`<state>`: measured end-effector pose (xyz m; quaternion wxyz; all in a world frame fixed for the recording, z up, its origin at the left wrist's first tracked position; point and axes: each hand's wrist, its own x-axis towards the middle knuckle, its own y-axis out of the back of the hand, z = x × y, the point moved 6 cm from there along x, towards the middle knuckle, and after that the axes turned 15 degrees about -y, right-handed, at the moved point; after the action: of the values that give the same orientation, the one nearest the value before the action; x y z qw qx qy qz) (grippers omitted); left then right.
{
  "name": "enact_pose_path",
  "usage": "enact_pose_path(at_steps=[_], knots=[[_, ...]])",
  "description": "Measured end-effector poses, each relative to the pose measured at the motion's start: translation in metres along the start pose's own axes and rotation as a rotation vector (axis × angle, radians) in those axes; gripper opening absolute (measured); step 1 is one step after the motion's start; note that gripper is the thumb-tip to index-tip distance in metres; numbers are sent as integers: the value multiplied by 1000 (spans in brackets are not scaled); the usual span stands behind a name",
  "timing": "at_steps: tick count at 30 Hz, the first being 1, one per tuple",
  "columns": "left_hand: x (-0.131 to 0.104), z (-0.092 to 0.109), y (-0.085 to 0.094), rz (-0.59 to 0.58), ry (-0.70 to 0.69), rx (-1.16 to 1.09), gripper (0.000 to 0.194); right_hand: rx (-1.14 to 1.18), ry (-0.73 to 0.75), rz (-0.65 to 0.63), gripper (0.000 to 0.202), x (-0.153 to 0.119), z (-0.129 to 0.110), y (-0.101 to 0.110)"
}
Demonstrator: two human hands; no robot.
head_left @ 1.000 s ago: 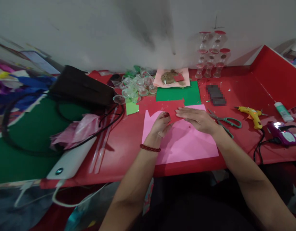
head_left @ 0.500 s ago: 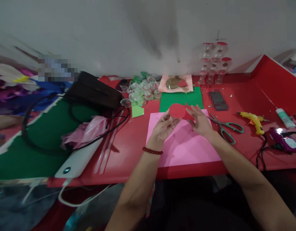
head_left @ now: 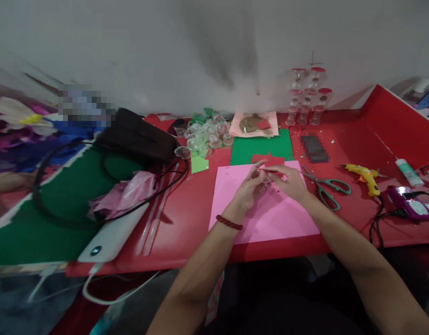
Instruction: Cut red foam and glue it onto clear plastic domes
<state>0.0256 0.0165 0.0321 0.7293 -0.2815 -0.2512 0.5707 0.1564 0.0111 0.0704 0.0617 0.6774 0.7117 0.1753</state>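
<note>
Over the pink sheet (head_left: 266,223), my left hand (head_left: 248,187) is closed round a small clear plastic cup (head_left: 267,178), partly hidden by the fingers. My right hand (head_left: 290,182) meets it from the right, its fingers pressed on the cup's top, where a red edge shows. Just behind the hands, a red paper piece (head_left: 270,160) with a pointed tip lies across the green sheet (head_left: 261,146) and the pink one. Green-handled scissors (head_left: 328,186) lie to the right of my right hand.
Clear cups (head_left: 209,132) are heaped behind left; red-topped cups (head_left: 305,97) stand stacked by the wall. A yellow glue gun (head_left: 366,177), glue bottle (head_left: 409,172) and purple device (head_left: 412,204) are right. A black bag (head_left: 137,135) and white power bank (head_left: 111,235) sit left, near another person's hand (head_left: 7,186).
The red disc that faced up between my hands is now tilted nearly edge-on, and the clear cup shows. My hands have drawn together and slightly lower; the red paper behind them is uncovered.
</note>
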Motion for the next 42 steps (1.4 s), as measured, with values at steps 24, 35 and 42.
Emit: enact_pose_path(at_steps=[24, 35, 42], knots=[[7, 5, 7, 55, -119, 149, 32, 293, -334, -101, 24, 13, 36, -5], [5, 13, 4, 103, -58, 85, 31, 371, -362, -97, 21, 10, 30, -4], [4, 14, 0, 46, -72, 83, 33, 358, -351, -111, 30, 11, 29, -4]])
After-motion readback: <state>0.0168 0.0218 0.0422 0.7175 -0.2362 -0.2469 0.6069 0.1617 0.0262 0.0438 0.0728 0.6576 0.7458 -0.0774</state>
